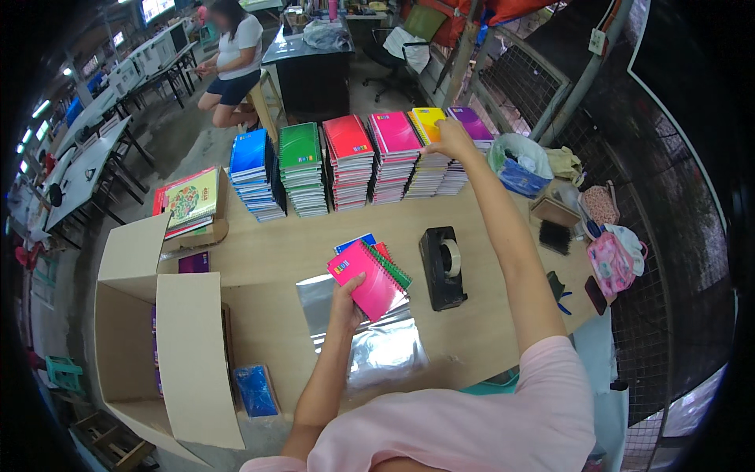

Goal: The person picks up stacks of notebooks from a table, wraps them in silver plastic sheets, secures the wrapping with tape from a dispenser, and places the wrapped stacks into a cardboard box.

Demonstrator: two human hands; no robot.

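Observation:
My left hand (346,300) grips a small fan of spiral notebooks, with a pink notebook (368,285) on top. Edges of a blue notebook (354,243), a red one and a green notebook (399,274) stick out from under it. Beneath them lies a shiny clear plastic sheet (385,354). At the far side of the table, my right hand (454,141) is closed over the top yellow notebook (427,124) of its stack, thumb at the near edge. Stacks of purple (470,123), pink (393,132), red (347,138), green (299,145) and blue notebooks (250,151) stand alongside.
A black tape dispenser (443,267) stands mid-table. At left are an open cardboard box (197,354), a wrapped blue pack (256,391) and larger notebooks (189,197). Bags (617,263), a brush (555,236) and a phone (595,295) line the right edge. Another person (236,55) sits beyond.

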